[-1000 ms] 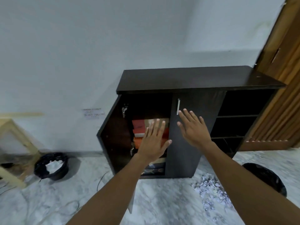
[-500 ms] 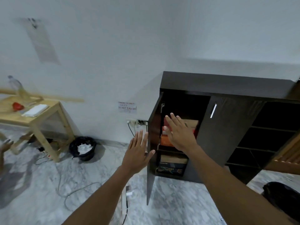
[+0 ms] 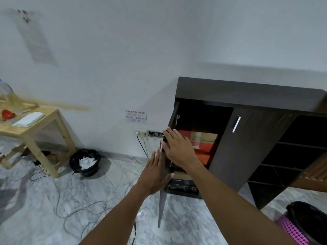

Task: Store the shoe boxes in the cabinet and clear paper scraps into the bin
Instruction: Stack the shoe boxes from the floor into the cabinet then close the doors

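A dark brown cabinet [image 3: 247,92] stands against the white wall, its left door [image 3: 163,195] swung open edge-on towards me. Red and orange shoe boxes [image 3: 205,147] are stacked on its upper shelf, with darker boxes [image 3: 184,187] below. My left hand [image 3: 155,174] lies flat with straight fingers against the outer face of the open door. My right hand [image 3: 177,147] is spread flat at the door's inner edge, in front of the boxes. A black bin [image 3: 85,162] holding white paper stands on the floor to the left.
A wooden table [image 3: 35,128] with a red object and a white pad is at the left. Cables [image 3: 74,209] trail over the marble floor, and a wall socket [image 3: 141,133] sits beside the cabinet. A black bag in a pink basket [image 3: 304,225] sits at bottom right.
The view has swung left. My left hand has moved from in front of the boxes to the outer face of the open door. My right hand has shifted left from the shut door to the open door's edge.
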